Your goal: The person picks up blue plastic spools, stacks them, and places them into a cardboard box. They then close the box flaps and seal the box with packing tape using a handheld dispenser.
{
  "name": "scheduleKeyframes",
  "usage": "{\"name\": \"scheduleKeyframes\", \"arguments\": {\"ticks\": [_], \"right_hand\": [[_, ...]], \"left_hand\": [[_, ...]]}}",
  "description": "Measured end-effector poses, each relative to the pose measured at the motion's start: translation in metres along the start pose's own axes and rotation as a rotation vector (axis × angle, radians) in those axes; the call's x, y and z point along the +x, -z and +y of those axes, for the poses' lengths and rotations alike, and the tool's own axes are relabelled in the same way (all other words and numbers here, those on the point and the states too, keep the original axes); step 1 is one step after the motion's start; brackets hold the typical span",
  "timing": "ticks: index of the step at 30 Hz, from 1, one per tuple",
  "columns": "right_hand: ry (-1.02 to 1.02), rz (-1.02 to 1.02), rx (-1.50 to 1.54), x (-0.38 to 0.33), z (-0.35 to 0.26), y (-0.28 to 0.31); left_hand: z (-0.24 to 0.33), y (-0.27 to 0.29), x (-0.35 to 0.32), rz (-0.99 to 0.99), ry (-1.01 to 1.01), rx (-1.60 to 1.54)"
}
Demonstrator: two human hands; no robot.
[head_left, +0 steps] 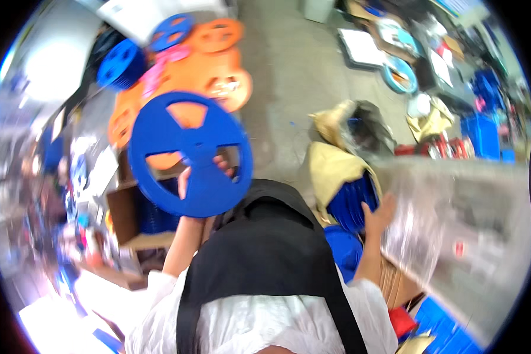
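A flat blue plastic reel (pixel 199 154) with wide cut-outs is held up in front of me on the left. My left hand (pixel 184 184) grips it from beneath, and its fingers show through the openings. Over on the right, my right hand (pixel 381 213) is open with fingers spread, holding nothing. It is beside a tan sack (pixel 335 168) whose mouth shows a row of blue reels (pixel 354 203). More blue reels (pixel 343 251) lie just below the sack, close to my right forearm.
An orange surface (pixel 186 69) beyond the held reel carries a stack of blue reels (pixel 121 65) and a single blue reel (pixel 172 31). Near my left forearm stands a cardboard box (pixel 124 218) with blue reels. A plastic-wrapped block (pixel 454 230) borders the right side.
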State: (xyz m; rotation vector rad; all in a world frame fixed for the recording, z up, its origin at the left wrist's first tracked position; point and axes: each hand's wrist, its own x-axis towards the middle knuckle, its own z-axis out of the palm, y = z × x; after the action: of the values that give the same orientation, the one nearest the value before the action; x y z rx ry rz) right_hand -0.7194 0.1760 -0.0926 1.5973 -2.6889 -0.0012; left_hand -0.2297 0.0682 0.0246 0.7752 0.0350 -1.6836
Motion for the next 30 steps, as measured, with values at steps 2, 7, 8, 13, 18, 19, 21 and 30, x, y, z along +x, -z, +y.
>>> {"name": "scheduleKeyframes", "arguments": {"ticks": [2, 7, 8, 13, 18, 19, 21, 30], "right_hand": [[0.169, 0.123, 0.115, 0.0, -0.017, 0.013], [0.553, 0.048, 0.675, 0.033, -0.166, 0.051], [0.651, -0.022, 0.814, 0.029, -0.204, 0.075], [1.336, 0.142, 0.832, 0.027, -0.29, 0.109], [1.624, 0.166, 0.642, 0.004, -0.35, 0.132], [1.652, 0.16, 0.597, 0.001, -0.359, 0.134], [1.638, 0.115, 0.618, -0.011, -0.383, 0.138], [1.705, 0.069, 0.563, -0.04, -0.472, 0.155]], "left_hand": [[0.005, -0.01, -0.022, -0.207, 0.048, -0.141], [0.013, 0.008, -0.025, -0.309, 0.006, -0.272], [0.013, 0.01, -0.03, -0.315, 0.006, -0.292], [0.02, 0.013, -0.037, -0.355, -0.015, -0.363], [0.048, 0.033, -0.044, -0.359, -0.038, -0.471], [0.055, 0.038, -0.042, -0.347, -0.022, -0.503], [0.072, 0.049, -0.047, -0.374, -0.014, -0.536], [0.14, 0.081, -0.05, -0.255, -0.081, -0.643]]}}
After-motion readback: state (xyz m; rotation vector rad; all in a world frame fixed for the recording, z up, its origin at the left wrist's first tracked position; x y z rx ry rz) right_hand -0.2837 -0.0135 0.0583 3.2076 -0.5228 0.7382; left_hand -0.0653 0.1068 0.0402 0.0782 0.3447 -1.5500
